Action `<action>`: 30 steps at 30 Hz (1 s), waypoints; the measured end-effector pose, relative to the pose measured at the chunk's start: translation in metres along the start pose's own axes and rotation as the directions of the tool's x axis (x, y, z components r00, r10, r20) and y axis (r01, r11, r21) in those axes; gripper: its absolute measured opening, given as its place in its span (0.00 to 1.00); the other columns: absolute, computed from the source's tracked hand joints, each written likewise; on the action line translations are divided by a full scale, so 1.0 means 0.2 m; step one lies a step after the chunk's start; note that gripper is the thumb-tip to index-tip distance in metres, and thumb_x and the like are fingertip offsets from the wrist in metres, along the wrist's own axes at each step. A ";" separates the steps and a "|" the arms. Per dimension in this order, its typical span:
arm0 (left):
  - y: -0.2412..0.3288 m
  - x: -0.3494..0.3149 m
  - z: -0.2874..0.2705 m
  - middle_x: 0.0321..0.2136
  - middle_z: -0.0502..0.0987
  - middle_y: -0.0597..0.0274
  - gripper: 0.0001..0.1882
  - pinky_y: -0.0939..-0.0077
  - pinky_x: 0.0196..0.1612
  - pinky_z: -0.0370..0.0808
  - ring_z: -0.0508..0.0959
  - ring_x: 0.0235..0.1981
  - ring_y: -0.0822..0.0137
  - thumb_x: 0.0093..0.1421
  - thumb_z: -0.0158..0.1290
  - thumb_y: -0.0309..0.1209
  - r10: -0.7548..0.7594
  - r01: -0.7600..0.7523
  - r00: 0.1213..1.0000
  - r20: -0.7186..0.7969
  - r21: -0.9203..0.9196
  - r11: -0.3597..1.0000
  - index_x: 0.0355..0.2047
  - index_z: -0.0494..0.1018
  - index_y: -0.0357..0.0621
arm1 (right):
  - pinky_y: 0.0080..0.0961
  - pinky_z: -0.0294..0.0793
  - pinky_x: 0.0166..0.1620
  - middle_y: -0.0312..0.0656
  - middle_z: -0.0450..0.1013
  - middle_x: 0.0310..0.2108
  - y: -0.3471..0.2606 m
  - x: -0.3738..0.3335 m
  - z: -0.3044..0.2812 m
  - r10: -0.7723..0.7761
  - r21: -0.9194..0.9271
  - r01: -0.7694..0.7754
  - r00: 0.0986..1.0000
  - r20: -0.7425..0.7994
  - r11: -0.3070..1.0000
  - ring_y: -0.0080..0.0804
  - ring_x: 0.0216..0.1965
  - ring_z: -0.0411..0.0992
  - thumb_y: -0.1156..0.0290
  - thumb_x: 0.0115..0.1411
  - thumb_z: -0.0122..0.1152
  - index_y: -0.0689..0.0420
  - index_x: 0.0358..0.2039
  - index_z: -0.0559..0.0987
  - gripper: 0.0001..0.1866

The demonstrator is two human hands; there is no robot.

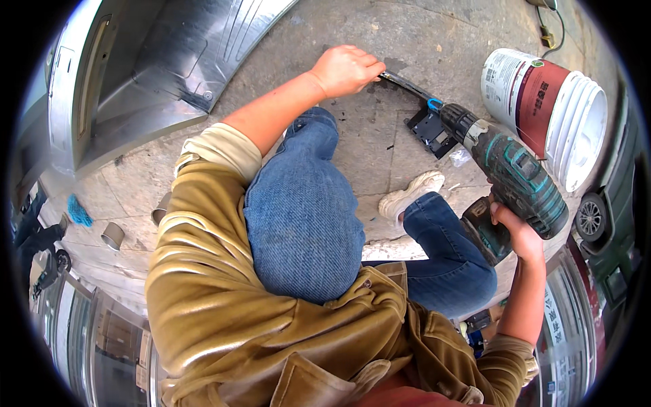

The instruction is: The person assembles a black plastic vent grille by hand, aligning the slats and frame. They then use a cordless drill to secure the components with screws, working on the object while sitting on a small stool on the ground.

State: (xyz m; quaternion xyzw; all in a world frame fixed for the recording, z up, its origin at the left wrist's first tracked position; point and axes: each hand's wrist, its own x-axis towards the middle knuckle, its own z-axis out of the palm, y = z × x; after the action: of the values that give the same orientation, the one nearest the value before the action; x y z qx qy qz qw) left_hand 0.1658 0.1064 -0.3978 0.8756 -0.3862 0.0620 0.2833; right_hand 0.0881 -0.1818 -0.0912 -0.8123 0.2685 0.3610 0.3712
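Note:
My right hand [519, 230] grips the handle of a black and teal cordless drill [519, 176], whose chuck points up and left. A long, thin dark rod [407, 85] runs from near the chuck to my left hand [344, 71]. The fingers of that hand are closed around the rod's far end, and what lies inside the fist is hidden. Beneath the chuck, on the ground, lies a flat black plastic piece [430, 132]. Something small and bright blue [434, 104] shows at the chuck's tip.
A white bucket with a red label [532, 102] lies on its side at the right. The open shiny metal cabinet [169, 61] stands at the upper left. Small cups [113, 235] and a blue scrubber [79, 211] lie at the left; a cable [559, 34] runs at the upper right.

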 end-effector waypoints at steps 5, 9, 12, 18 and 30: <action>-0.01 -0.01 0.01 0.25 0.76 0.71 0.12 0.72 0.35 0.76 0.79 0.29 0.67 0.51 0.61 0.38 -0.014 0.014 1.000 -0.004 -0.002 1.000 0.36 0.75 0.53 | 0.19 0.64 0.33 0.34 0.70 0.28 -0.07 0.01 0.00 0.021 -0.058 -0.020 1.000 0.001 0.998 0.21 0.27 0.66 0.79 0.50 0.57 0.61 0.45 0.76 0.18; 0.00 0.00 0.01 0.25 0.76 0.71 0.12 0.71 0.35 0.76 0.79 0.30 0.66 0.51 0.60 0.38 -0.021 0.021 1.000 0.013 0.012 1.000 0.36 0.75 0.54 | 0.19 0.65 0.32 0.34 0.70 0.28 -0.07 0.01 -0.01 -0.054 -0.091 0.051 0.998 -0.025 0.995 0.21 0.27 0.66 0.79 0.52 0.58 0.61 0.43 0.76 0.15; 0.00 0.00 0.01 0.25 0.75 0.71 0.13 0.71 0.36 0.76 0.79 0.30 0.66 0.51 0.60 0.38 -0.017 0.016 0.999 0.031 0.016 1.000 0.37 0.75 0.54 | 0.20 0.66 0.32 0.33 0.71 0.28 -0.13 0.01 -0.01 -0.057 -0.122 0.057 0.998 0.005 0.991 0.21 0.27 0.67 0.79 0.53 0.59 0.60 0.42 0.77 0.14; -0.01 -0.01 0.01 0.27 0.76 0.71 0.14 0.70 0.37 0.76 0.79 0.31 0.66 0.51 0.60 0.39 -0.023 0.022 0.999 0.036 0.025 0.999 0.38 0.75 0.54 | 0.24 0.73 0.40 0.35 0.76 0.34 -0.40 0.02 -0.04 -0.162 -0.421 0.179 0.984 0.076 0.889 0.23 0.34 0.73 0.74 0.54 0.65 0.58 0.42 0.79 0.14; 0.02 -0.05 0.04 0.27 0.78 0.71 0.14 0.71 0.37 0.76 0.80 0.32 0.67 0.50 0.60 0.38 -0.026 0.026 0.999 0.022 0.013 1.000 0.38 0.76 0.52 | 0.33 0.71 0.46 0.50 0.74 0.37 -0.56 0.04 0.02 -0.398 -0.605 0.492 0.868 0.295 0.625 0.48 0.41 0.73 0.73 0.47 0.68 0.62 0.38 0.76 0.17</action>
State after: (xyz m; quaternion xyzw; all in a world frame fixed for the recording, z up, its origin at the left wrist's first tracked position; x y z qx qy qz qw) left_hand 0.1556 0.1062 -0.4065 0.8831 -0.3776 0.0510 0.2739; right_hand 0.1696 -0.1157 -0.0534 -0.9046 -0.1126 0.3817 0.1527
